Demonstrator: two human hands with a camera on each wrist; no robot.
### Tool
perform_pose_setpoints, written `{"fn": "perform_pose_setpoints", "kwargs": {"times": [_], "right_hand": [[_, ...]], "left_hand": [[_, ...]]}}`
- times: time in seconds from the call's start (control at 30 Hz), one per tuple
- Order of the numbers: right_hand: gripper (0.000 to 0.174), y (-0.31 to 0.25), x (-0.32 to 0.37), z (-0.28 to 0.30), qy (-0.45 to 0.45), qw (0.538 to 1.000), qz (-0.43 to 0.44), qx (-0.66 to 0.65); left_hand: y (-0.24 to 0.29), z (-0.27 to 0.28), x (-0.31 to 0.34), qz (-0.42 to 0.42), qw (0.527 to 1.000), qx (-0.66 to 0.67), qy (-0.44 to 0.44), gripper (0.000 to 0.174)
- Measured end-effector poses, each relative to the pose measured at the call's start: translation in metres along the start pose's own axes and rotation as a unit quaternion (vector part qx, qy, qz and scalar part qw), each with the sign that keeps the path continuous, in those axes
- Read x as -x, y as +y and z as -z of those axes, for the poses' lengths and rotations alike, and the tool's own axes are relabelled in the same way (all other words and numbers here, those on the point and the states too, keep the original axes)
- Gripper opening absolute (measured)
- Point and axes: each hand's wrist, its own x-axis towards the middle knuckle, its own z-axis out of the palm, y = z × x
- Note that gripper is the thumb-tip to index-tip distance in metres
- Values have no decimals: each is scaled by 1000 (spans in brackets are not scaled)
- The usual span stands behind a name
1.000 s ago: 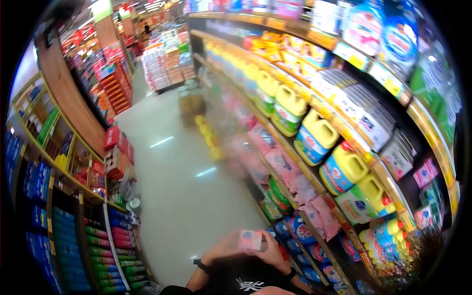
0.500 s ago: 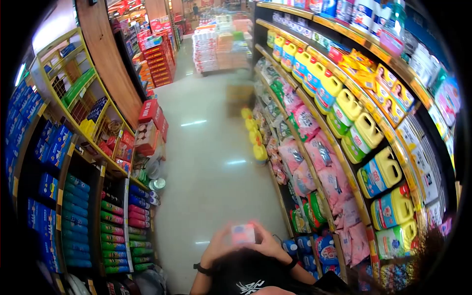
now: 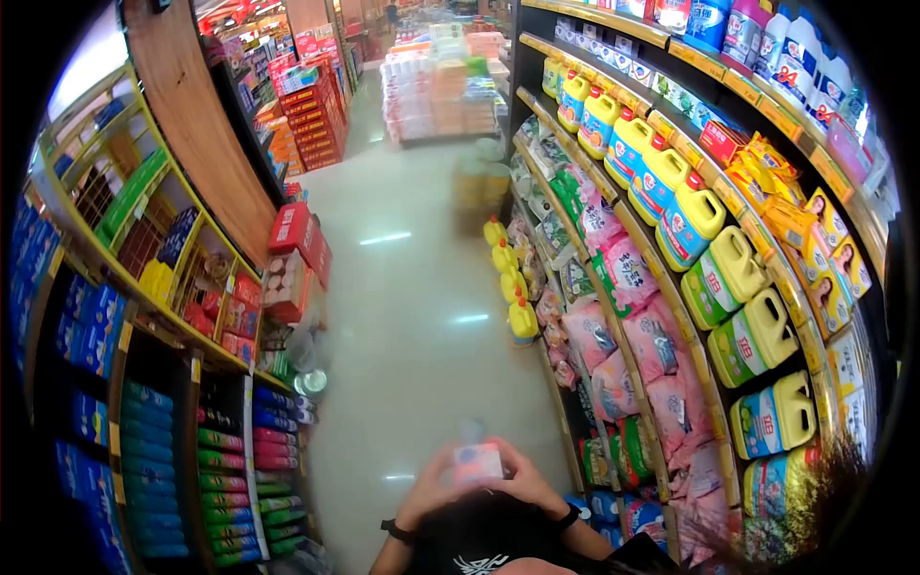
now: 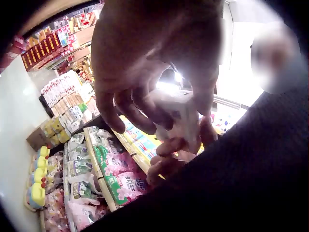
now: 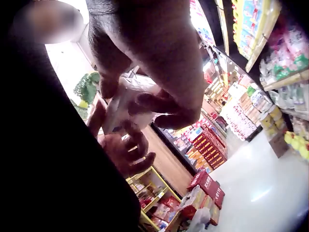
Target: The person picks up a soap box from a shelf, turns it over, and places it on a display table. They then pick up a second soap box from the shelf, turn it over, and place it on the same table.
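The left hand [image 3: 425, 487] and right hand [image 3: 533, 479] each grip a small box [image 3: 477, 463], near; open floor [image 3: 412, 316] runs far between the shelves [image 3: 217, 356].

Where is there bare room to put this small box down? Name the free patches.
Free: the bare floor of the aisle, bordered by the left shelves and the row of yellow jugs along the right shelves. Crowded: both shelf walls, packed tight, no gap for a hand. The left hand and right hand hold the small box.
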Motion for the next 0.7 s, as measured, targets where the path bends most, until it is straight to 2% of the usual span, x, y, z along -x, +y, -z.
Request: {"fn": "perform_pose_setpoints", "kwargs": {"times": [0.07, 0.2, 0.3, 0.4, 0.5, 0.6, 0.7], "right_hand": [[78, -14, -28, 9, -11, 998, -34, -42], [81, -15, -90, 38, -23, 995, -85, -39], [71, -6, -133, 57, 24, 994, 58, 91], [72, -11, -175, 72, 19, 995, 69, 65], [73, -28, -208, 76, 7, 999, 17, -33], [72, -42, -238, 80, -13, 1000, -12, -14], [69, -26, -278, 87, -24, 999, 19, 40]], "left_hand": [[13, 13, -30, 47, 998, 30, -5, 82], [27, 41, -96, 2, 999, -32, -29, 84], [17, 58, -140, -4, 999, -30, -26, 85], [23, 68, -183, -19, 999, -22, -20, 85], [17, 81, -209, -6, 1000, -8, -7, 82], [30, 97, -231, 9, 999, 34, -10, 79], [28, 122, -258, -12, 1000, 17, -4, 77]]}}
